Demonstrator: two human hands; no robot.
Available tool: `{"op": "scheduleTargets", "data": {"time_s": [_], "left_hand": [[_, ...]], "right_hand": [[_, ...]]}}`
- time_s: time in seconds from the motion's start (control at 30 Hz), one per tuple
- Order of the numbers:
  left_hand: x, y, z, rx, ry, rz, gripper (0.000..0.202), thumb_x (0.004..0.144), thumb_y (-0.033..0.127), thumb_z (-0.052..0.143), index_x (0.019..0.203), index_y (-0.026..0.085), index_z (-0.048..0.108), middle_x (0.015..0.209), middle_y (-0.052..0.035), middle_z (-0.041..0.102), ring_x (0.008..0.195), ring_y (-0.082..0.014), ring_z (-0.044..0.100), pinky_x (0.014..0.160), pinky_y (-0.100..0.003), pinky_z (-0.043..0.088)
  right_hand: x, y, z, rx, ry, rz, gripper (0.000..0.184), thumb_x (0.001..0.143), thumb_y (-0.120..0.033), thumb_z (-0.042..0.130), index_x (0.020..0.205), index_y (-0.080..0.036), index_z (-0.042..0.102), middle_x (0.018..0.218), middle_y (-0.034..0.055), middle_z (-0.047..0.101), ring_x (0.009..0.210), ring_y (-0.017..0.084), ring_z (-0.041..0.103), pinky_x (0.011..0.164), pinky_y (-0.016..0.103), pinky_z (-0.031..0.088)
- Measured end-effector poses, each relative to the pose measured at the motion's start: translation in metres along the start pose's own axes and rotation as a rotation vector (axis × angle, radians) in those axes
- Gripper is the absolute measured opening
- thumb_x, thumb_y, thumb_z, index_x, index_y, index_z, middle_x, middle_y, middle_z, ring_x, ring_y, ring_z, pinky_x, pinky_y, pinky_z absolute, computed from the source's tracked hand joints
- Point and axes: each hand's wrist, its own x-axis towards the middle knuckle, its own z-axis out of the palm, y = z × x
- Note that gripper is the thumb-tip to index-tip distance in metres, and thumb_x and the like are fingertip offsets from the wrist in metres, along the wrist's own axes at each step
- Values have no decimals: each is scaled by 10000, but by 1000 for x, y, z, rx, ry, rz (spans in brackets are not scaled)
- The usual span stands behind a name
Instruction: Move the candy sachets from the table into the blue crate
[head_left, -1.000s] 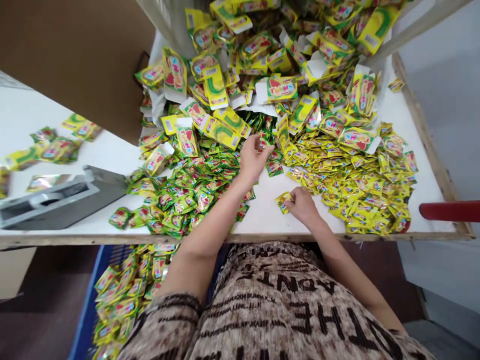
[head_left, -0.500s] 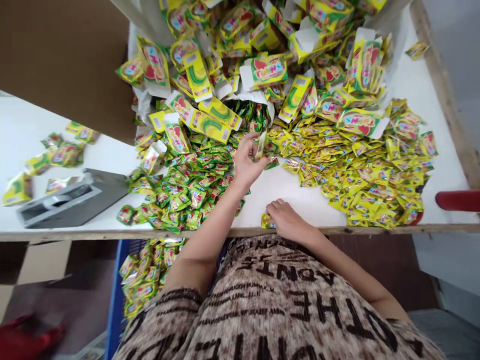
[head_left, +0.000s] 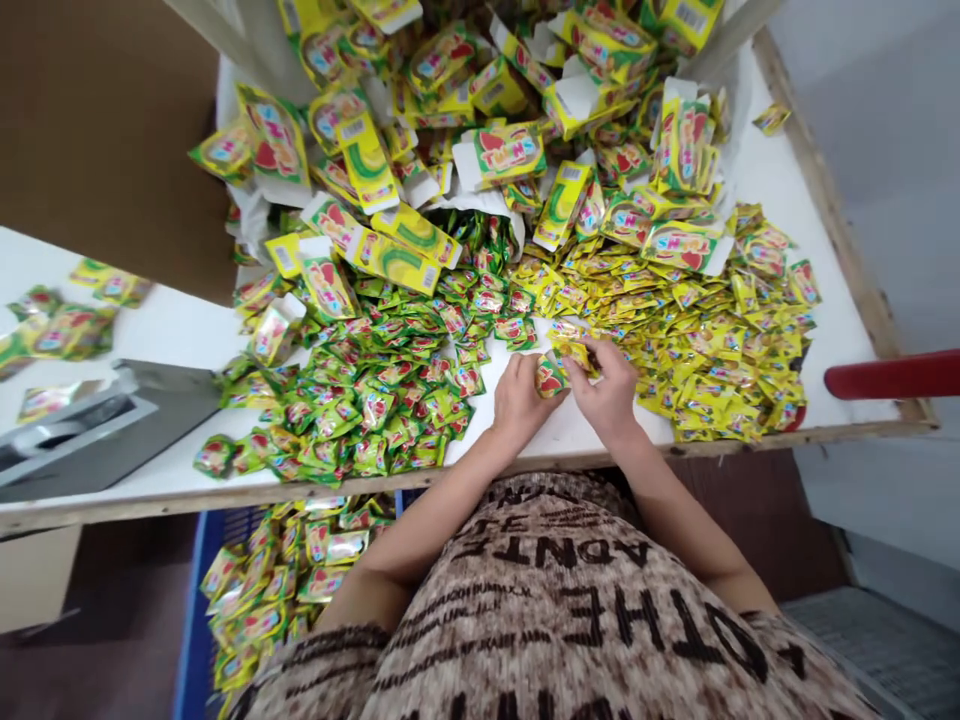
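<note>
My left hand (head_left: pixel 521 398) is closed on a small green candy packet (head_left: pixel 549 375) with a red fruit picture. Close beside it, my right hand (head_left: pixel 606 388) pinches a yellow candy packet (head_left: pixel 574 352). Both hands are just above the white table, near its front edge. To the left of them spreads a heap of green packets (head_left: pixel 375 400). A heap of yellow packets (head_left: pixel 720 350) lies to the right. Printed cartons (head_left: pixel 502 155) with open flaps are piled behind both heaps. Between the cartons, a white bag (head_left: pixel 517 225) shows green packets inside.
A large brown cardboard box (head_left: pixel 105 130) stands at the back left. A grey metal device (head_left: pixel 150 430) sits on the table's left side. Filled packs lie in a blue crate (head_left: pixel 196 600) below the edge. A red bar (head_left: pixel 892 375) juts in from the right.
My left hand has come back from the bag area toward the front edge with a green packet. My right hand has lifted from the edge to meet it. The view has shifted.
</note>
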Motion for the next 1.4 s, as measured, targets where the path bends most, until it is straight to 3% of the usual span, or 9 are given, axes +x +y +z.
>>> {"op": "scheduleTargets", "data": {"time_s": [0.2,0.37,0.43,0.5,0.63,0.87,1.07,1.23,1.4], "left_hand": [[-12,5,10,65,43,-70,460,737,363,730,1119,173,558,999,-92,532,924,-242,552,797,-341,475],[-21,4,7,-55,-22,-103,497,692,370,770,1092,169,553,1015,-86,504,914,-232,531,782,-335,464],[-25,1,2,-205,-79,-135,499,689,388,777,1068,168,540,1014,-74,514,908,-216,527,781,-319,454],[-30,-4,-5,-433,-164,-193,420,744,400,733,1031,174,526,950,-43,546,864,-185,532,764,-292,444],[-40,-13,-13,-943,-336,-347,400,756,430,720,960,179,486,804,12,583,739,-133,542,694,-242,431],[-46,-15,-17,-1157,-385,-389,438,637,353,832,925,146,577,853,-6,656,791,-127,591,753,-237,449],[-49,-16,-12,-1212,-351,-471,427,621,352,848,905,138,612,858,-23,691,790,-138,620,759,-244,456],[-50,-14,-9,-1215,-340,-489,432,625,340,851,911,140,596,863,-23,691,784,-133,623,737,-229,464],[-53,-14,-8,-1272,-272,-527,446,637,342,843,911,154,545,816,-5,691,718,-121,622,697,-223,472]], "right_hand": [[9,5,-4,-187,-344,12,246,798,-209,590,596,-206,449,688,16,496,705,171,517,657,289,397],[24,-4,-16,-318,-731,-84,130,808,-178,589,682,-183,558,810,45,537,725,171,522,663,293,381],[27,-6,-18,-244,-753,-109,39,829,-172,587,846,-180,621,892,57,578,794,182,551,714,297,405],[28,-6,-17,-119,-686,-76,150,830,-180,619,979,-194,630,901,40,614,818,181,569,741,297,421],[22,-1,-6,10,-581,-120,28,821,-219,687,816,-191,684,838,35,624,819,182,560,762,313,431],[1,-5,3,-15,-851,-293,163,893,-227,602,812,-213,743,1101,98,607,1086,249,482,960,428,400],[1,6,-12,-23,-662,-245,151,888,-236,602,975,-241,725,1057,84,613,1013,239,532,908,425,437],[5,1,-14,-205,-642,-368,125,876,-197,589,810,-219,694,1004,75,643,1029,263,488,932,458,371],[-8,6,-2,-107,-246,-165,112,785,-158,661,690,-209,632,886,45,626,943,236,505,908,433,383]]}}
